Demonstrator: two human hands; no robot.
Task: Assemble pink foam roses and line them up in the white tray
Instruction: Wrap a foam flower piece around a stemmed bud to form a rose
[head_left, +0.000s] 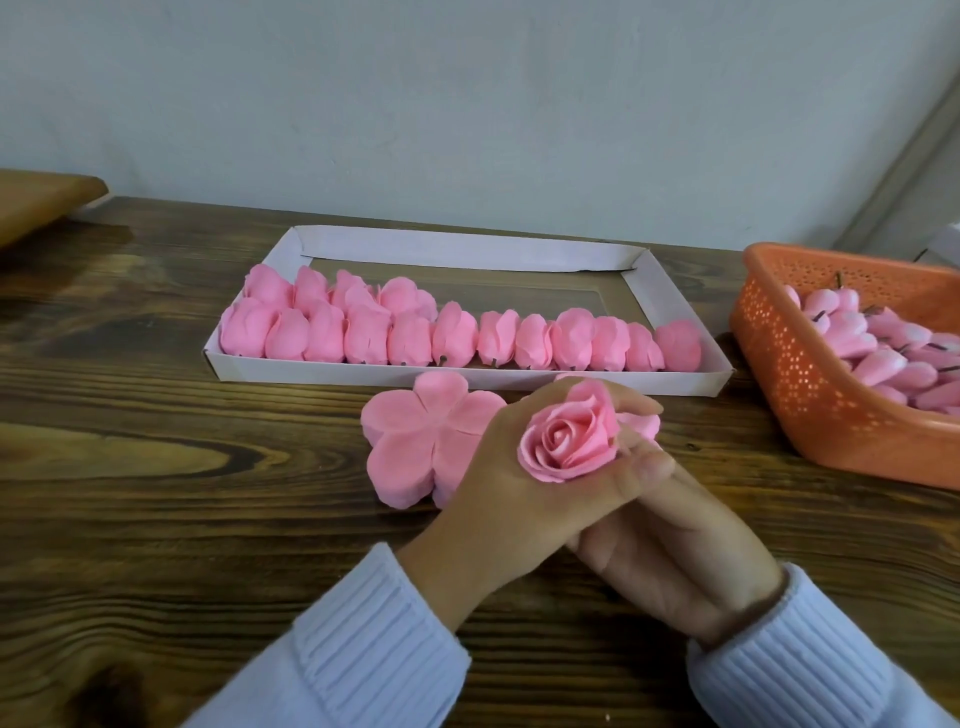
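A pink foam rose (569, 439) faces up at me, gripped by my left hand (511, 493), whose fingers curl round it from behind. My right hand (670, 540) lies under the left and its thumb presses the rose's lower right edge. Flat pink petal pieces (415, 439) are stacked on the table just left of my hands. The white tray (675, 291) behind holds a full front row of finished roses (462, 338) and a short second row (337, 291) at its left.
An orange perforated basket (795, 374) at the right holds several pink rose buds (883, 348) with dark stems. A wooden board (36, 200) sits at the far left. Everything rests on a dark wooden table (156, 467) against a pale wall.
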